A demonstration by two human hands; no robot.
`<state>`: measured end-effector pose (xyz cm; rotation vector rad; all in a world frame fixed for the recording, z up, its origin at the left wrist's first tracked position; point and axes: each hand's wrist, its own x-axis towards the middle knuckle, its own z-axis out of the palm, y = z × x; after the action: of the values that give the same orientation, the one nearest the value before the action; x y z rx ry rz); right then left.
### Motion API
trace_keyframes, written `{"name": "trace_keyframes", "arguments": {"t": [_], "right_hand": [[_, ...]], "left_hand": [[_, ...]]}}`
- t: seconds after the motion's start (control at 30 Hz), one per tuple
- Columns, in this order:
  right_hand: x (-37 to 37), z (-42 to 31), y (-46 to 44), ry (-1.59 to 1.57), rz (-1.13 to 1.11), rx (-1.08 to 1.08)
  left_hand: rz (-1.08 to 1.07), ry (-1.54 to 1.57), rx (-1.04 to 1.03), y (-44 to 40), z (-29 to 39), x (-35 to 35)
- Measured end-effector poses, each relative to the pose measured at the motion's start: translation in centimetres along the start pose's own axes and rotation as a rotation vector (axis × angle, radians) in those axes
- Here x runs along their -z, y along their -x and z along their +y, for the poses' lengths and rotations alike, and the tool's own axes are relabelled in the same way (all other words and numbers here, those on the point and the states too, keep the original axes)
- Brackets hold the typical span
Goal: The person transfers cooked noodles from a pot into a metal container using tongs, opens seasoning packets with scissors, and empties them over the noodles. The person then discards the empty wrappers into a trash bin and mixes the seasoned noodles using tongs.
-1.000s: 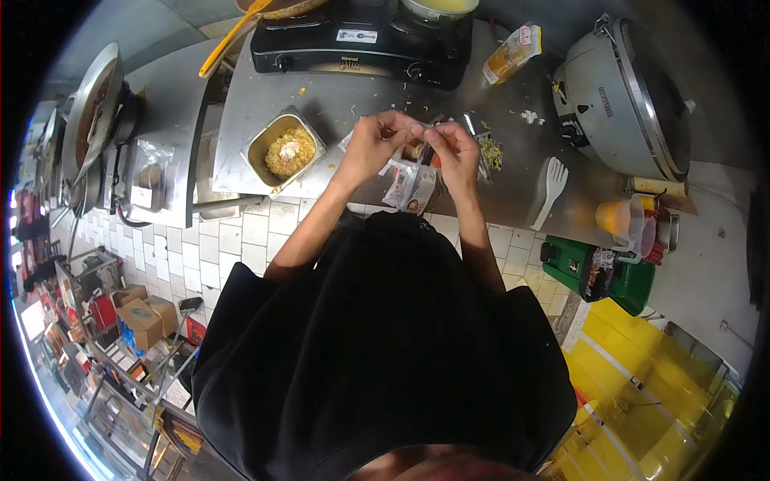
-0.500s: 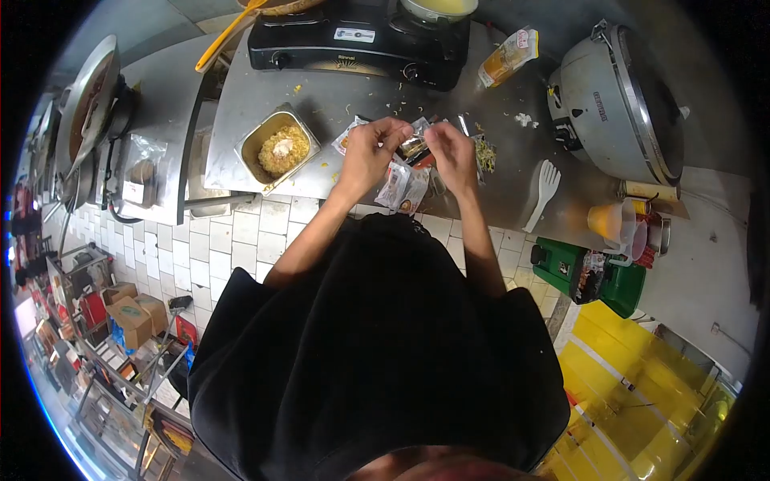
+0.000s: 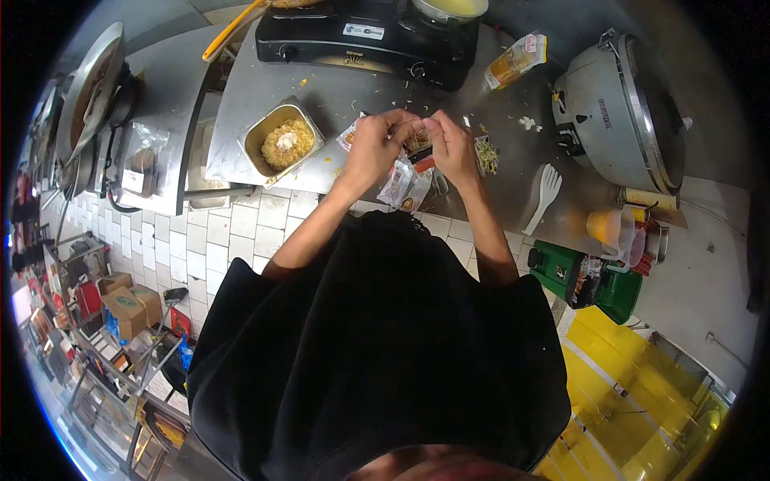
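My left hand [image 3: 375, 146] and my right hand [image 3: 453, 148] meet fingertip to fingertip over the steel counter. Both pinch a small clear packet [image 3: 419, 136], partly hidden by the fingers. Opened printed sachets [image 3: 405, 188] lie on the counter just below the hands, with a red-orange item [image 3: 423, 163] beside them. To the left sits a square metal container [image 3: 255, 144] with a yellow crumbly food [image 3: 287, 144] and a white powder heap on top. Chopped greenish shreds [image 3: 486, 155] lie right of my right hand.
Behind the hands stands a black gas stove [image 3: 361, 48]. A yellow food bag [image 3: 516, 62], a large rice cooker [image 3: 605, 112], a white spatula [image 3: 545, 196] and plastic jugs [image 3: 616, 224] are on the right. A green bin [image 3: 553, 272] stands below the counter edge. A wok [image 3: 96, 88] is far left.
The fingertips of both hands have come closer together around the packet, after being slightly apart half a second ago. The whole view has shifted slightly.
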<state>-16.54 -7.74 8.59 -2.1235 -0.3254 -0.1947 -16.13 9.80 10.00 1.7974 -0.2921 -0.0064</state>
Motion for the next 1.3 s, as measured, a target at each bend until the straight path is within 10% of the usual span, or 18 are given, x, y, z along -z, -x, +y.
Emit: {"name": "trace_keyframes", "arguments": {"t": [0.87, 1.0, 1.1, 1.3], "right_hand": [[0.5, 0.9, 1.2, -0.015, -0.065, -0.042], [0.6, 4.9, 1.9, -0.396, 0.075, -0.403], [-0.5, 12.6, 6.8, 0.302, 0.077, -0.481], [-5.1, 15.2, 14.8, 0.457, 0.005, -0.529]], "left_hand": [[-0.153, 0.174, 0.163, 0.1, -1.7, 0.7], [-0.095, 0.208, 0.123, 0.2, -3.2, 1.6], [0.004, 0.257, 0.076, 0.0, -4.2, 3.4], [0.112, 0.448, 0.108, -0.8, -3.9, 5.9]]}}
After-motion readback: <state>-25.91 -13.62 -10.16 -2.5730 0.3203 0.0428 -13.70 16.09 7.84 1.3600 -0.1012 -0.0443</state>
